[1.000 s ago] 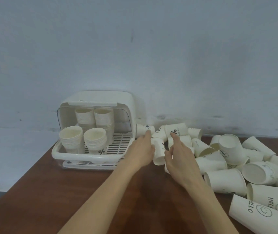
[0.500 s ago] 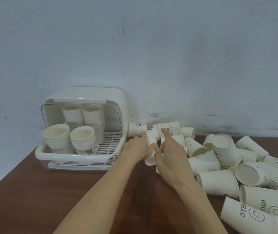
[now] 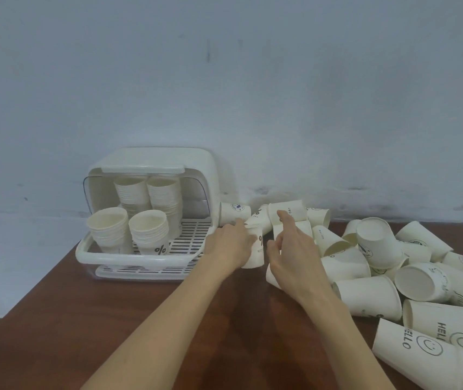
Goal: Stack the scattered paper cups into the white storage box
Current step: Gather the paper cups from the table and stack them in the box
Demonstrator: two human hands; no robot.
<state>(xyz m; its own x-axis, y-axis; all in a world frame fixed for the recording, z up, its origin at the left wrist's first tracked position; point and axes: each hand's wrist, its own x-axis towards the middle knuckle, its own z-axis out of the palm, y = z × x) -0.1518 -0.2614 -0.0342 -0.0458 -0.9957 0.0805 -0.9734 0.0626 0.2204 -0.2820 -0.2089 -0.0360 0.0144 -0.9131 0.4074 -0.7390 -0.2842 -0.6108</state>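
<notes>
The white storage box [image 3: 83,256] stands at the table's left with its lid raised. Inside are several stacks of paper cups, two at the back [image 3: 133,192] and two in front [image 3: 148,233]. Just right of the box, my left hand [image 3: 229,244] grips a small paper cup with a % mark [image 3: 256,253]. My right hand [image 3: 293,251] lies over the near end of the cup pile, fingers spread. Its index finger touches a lying cup [image 3: 295,211]. Another cup [image 3: 272,277] shows partly under its palm.
Scattered paper cups cover the table's right side, some upright, some on their sides, including large HELLO smiley cups [image 3: 413,351] at the front right. The brown table [image 3: 112,319] meets a pale wall behind. The table's left edge runs diagonally past the box.
Both hands have closed in on the cups beside the box. My left hand's fingers now wrap the % cup. The view has shifted slightly.
</notes>
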